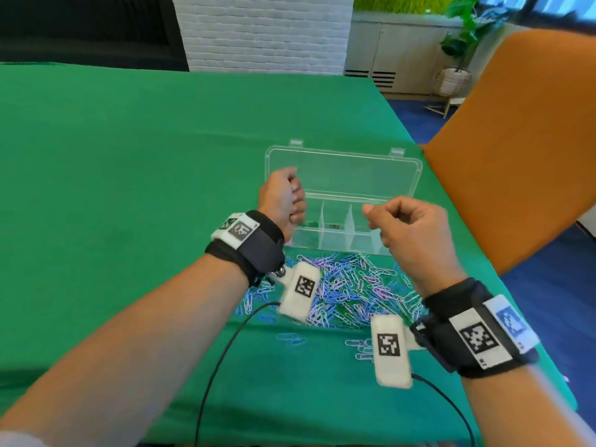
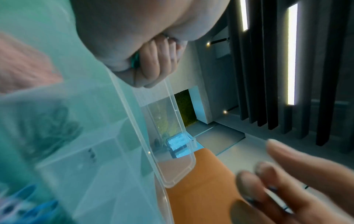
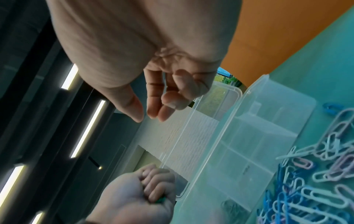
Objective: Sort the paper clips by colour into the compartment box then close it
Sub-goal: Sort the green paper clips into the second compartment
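The clear compartment box point(image 1: 338, 246) lies open on the green cloth, its lid point(image 1: 345, 172) folded back. My left hand point(image 1: 287, 201) is a fist above the box's left compartment, gripping green paper clips point(image 2: 136, 60) that peek out between palm and fingers. A few green clips point(image 1: 310, 224) lie in that left compartment. My right hand point(image 1: 403, 224) hovers over the right compartments with fingers curled; thin clip wires point(image 3: 163, 81) show inside the curled fingers, while thumb and forefinger stay apart. A mixed pile of blue, pink, white and green clips point(image 1: 348, 288) lies in front of the box.
An orange chair back point(image 1: 516, 140) stands close at the right, by the table's right edge. Loose blue clips point(image 1: 292, 337) and white clips point(image 1: 361, 348) lie nearer me. Black cables point(image 1: 219, 359) trail from both wrist cameras over the cloth.
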Available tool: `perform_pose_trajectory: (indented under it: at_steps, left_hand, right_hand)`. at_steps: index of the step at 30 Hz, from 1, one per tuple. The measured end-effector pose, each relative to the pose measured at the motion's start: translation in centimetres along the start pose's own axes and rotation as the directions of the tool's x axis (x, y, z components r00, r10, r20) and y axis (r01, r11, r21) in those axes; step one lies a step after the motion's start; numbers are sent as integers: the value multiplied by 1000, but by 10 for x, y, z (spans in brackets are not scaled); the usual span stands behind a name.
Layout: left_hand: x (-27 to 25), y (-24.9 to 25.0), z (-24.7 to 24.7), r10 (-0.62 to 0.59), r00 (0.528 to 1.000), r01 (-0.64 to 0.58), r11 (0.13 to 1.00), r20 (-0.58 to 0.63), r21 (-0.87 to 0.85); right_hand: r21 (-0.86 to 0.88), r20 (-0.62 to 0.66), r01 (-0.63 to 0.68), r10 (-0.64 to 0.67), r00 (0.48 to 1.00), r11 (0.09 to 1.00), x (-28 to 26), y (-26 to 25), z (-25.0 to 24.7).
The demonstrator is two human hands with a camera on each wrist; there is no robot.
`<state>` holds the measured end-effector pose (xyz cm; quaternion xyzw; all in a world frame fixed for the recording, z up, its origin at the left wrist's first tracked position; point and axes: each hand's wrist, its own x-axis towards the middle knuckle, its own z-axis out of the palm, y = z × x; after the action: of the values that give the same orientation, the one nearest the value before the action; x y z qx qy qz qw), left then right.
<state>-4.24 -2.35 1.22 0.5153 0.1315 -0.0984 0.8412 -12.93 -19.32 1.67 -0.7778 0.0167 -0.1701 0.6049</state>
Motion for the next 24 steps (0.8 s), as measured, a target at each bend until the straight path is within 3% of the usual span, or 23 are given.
perform_pose_trajectory:
  at_steps: [6,11,18,24]
  left_hand:
    - [31,-10,28,232,956,-209,968,-181,140]
    - [39,-26,21,345,921,-292,920,-183,263]
    - [32,-18,17,242,964,-232,968,-113,90]
    - [16,-8,12,178,984,-176,978,0,109]
  right_hand:
    - [-37,21,33,-32,999,999,-1,3,-1]
    - [-22,8,46,-46,999,999,1,4,-4]
    - [-24,8,-30,31,1000,999,6,12,-7]
    - [-38,22,-93,94,995,995,8,18,-8]
